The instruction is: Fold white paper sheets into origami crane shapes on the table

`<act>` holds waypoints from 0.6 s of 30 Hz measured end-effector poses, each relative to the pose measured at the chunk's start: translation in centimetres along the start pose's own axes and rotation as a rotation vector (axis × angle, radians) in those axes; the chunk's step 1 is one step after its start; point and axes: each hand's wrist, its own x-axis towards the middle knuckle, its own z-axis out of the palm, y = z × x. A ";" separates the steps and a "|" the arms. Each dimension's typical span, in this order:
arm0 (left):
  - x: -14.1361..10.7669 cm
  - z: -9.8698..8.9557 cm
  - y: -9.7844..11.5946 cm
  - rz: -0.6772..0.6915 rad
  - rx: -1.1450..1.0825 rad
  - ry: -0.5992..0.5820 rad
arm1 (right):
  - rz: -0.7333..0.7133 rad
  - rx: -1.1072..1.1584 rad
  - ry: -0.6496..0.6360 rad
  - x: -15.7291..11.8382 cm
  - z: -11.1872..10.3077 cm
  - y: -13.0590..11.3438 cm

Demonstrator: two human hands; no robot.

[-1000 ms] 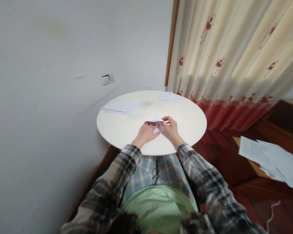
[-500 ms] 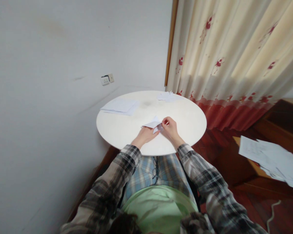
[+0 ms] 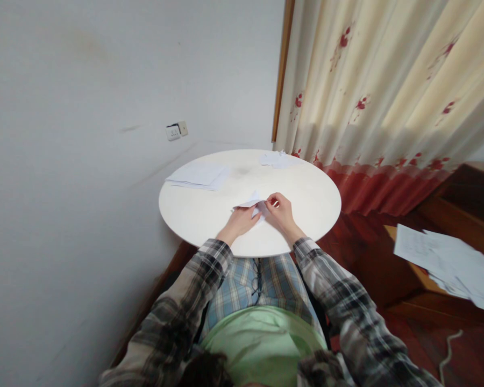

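Note:
A small folded white paper (image 3: 251,201) with pointed corners is held near the front middle of the round white table (image 3: 306,201). My left hand (image 3: 242,221) grips its left and lower part, with the fingers partly under a raised flap. At the paper's right corner, my right hand (image 3: 280,210) pinches the edge between thumb and forefinger. The fine folds are too small to make out.
A stack of white sheets (image 3: 199,175) lies at the table's back left, and folded paper pieces (image 3: 275,158) lie at the back edge. More papers (image 3: 447,260) rest on wooden furniture at the right, before a curtain (image 3: 358,107).
The left part of the folded paper has shifted slightly, and its flap sits a little lower over my left fingers. My right hand has barely moved.

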 end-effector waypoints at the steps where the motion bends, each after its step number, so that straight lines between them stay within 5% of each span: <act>1: 0.0 0.0 0.0 -0.003 -0.022 -0.003 | 0.002 0.003 -0.003 0.0 0.0 0.0; 18: 0.5 0.4 -0.6 -0.072 -0.056 -0.106 | 0.056 -0.031 0.059 0.1 -0.4 -0.2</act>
